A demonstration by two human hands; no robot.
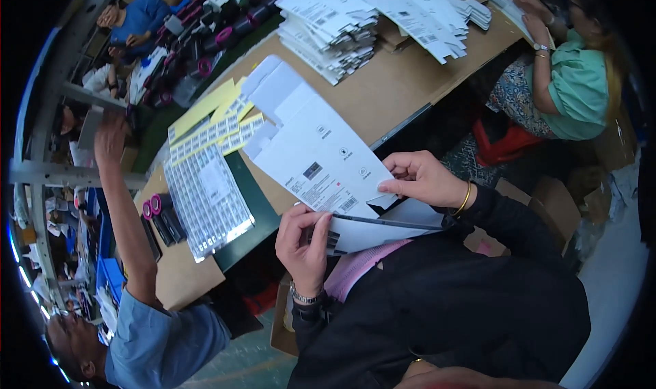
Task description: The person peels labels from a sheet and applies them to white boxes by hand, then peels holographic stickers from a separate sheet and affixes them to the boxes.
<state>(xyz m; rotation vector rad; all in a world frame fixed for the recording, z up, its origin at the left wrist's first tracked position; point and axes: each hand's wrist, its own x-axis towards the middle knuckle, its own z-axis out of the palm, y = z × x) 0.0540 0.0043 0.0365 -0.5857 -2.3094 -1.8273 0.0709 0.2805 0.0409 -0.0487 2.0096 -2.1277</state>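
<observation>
A white printed carton (311,146), with small icons and end flaps at its far left, is tilted up in front of me at the table edge. My right hand (427,180) pinches its near right corner between thumb and fingers. My left hand (303,242) is closed on its near left edge. Below the fold between my hands, another white panel (396,233) with a dark edge angles toward my lap. Left of the carton, a silvery sheet of small labels (205,201) lies on the table beside yellow-backed label sheets (222,124).
Stacks of flat white cartons (328,30) lie at the far side of the brown tabletop (403,91). Black cylinders with pink rings (164,219) sit at the left. A co-worker in blue (160,341) reaches across there; another in green (577,91) sits at the right. Open cardboard boxes (547,211) stand right.
</observation>
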